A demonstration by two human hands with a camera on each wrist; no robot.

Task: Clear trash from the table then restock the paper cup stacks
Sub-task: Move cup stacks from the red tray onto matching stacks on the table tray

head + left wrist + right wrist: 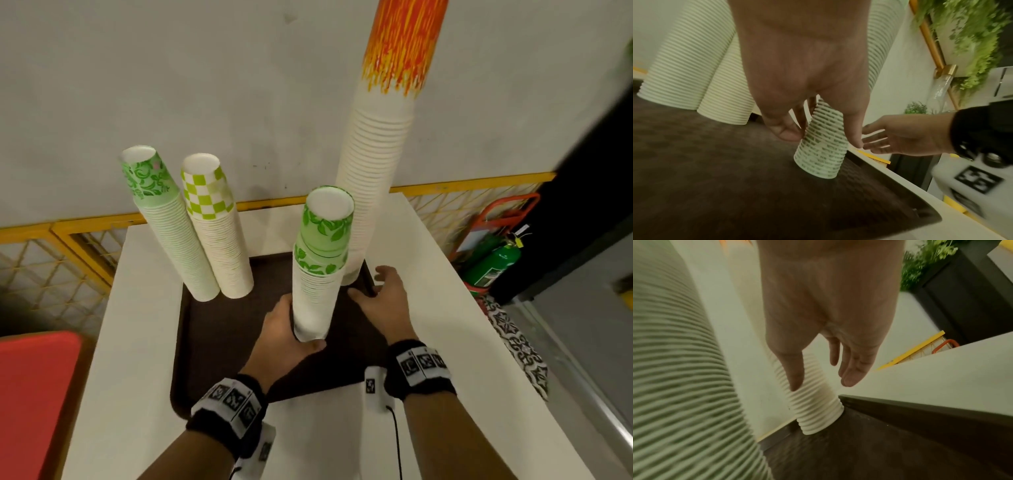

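Head view gives me the full layout: a white table [445,274] carrying a dark tray [222,329], with the tall orange-flame cup stack [376,164] at the tray's far right corner, two green-patterned stacks [191,240] leaning together at the far left, and a leaf-print stack [317,281] near the middle. Only my left wrist view shows that this stack's base is tilted, its lower rim meeting the tray. My left hand [287,329] grips it low, thumb and fingers curled round. My right hand [383,301] hangs just beside it, fingers spread and relaxed, holding nothing.
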